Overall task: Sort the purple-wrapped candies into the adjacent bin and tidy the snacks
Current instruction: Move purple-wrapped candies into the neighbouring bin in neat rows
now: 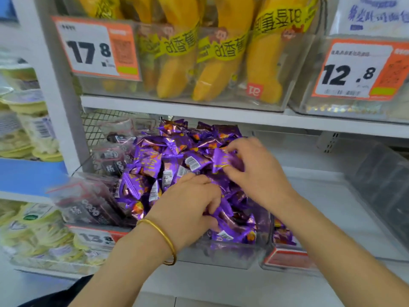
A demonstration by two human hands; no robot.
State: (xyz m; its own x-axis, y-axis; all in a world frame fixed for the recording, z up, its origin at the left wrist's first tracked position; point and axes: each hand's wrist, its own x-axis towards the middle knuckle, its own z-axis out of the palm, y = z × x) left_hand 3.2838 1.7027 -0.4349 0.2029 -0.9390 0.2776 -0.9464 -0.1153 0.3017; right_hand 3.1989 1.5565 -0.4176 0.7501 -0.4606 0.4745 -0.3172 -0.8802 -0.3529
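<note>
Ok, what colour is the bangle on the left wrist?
The bangle is gold, seen in the head view.

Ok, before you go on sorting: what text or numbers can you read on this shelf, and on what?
"17.8": upper left price tag.
"12.8": upper right price tag.
"13.8": lower price tag.
"香蕉": yellow bands on the banana-shaped snacks.
"杨": dark packets left of the purple candies.
Candy barcodes, the tags' small print and the blue handwritten sign: too blurred to read.

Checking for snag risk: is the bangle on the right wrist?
No, the bangle circles the wrist of the left hand, which grips purple candies.
</note>
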